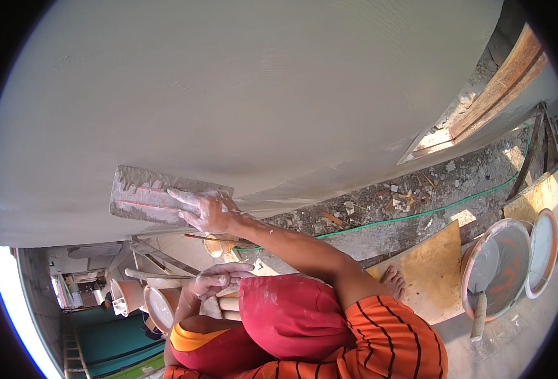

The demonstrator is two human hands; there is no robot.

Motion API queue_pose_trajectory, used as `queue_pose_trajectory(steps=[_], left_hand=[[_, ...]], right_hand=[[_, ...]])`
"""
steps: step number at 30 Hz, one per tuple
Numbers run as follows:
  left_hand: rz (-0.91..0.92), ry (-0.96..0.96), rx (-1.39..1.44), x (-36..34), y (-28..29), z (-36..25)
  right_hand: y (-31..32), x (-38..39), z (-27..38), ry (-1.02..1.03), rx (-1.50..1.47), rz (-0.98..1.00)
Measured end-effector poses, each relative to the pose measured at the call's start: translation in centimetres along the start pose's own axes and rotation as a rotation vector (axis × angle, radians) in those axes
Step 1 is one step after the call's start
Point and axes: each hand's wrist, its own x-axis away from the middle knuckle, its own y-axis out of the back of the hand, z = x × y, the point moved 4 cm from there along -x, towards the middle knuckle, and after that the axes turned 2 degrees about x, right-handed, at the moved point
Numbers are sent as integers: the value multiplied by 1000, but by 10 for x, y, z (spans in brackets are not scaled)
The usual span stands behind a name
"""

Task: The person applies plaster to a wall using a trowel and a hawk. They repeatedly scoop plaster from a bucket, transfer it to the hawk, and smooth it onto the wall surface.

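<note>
My right hand [210, 212] grips a grey, mortar-covered rectangular plastering float [141, 192] against the smooth grey plastered wall [241, 95], at centre-left. My left hand [223, 279], dusted with grey, hangs below it beside my red-clad knee [291, 309], fingers loosely bent and apart, with nothing clearly in them. At the lower right a bucket [500, 259] of grey mortar has a tool handle [479, 316] over its rim.
More buckets [159, 309] stand at lower left near wooden poles. My bare foot [393, 282] is on a plywood board [430, 265]. A rubble strip with a green hose [380, 220] runs along the wall's base. A timber-framed opening [494, 88] is at upper right.
</note>
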Motion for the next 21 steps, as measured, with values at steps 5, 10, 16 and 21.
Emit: queue_pose_trajectory(steps=[5,10,16,21], left_hand=[[165,62,-123,-18,-18,-5],[263,3,3,-24,-63,-22],[844,33,-255,-97,-77,-8],[893,-16,-149,-117,-78,2]], right_hand=[[51,59,-1,-143,-29,-36],[140,68,62,-317,-104,-87],[192,182,34,-764,-383,-379],[252,166,120,-505,80,-356]])
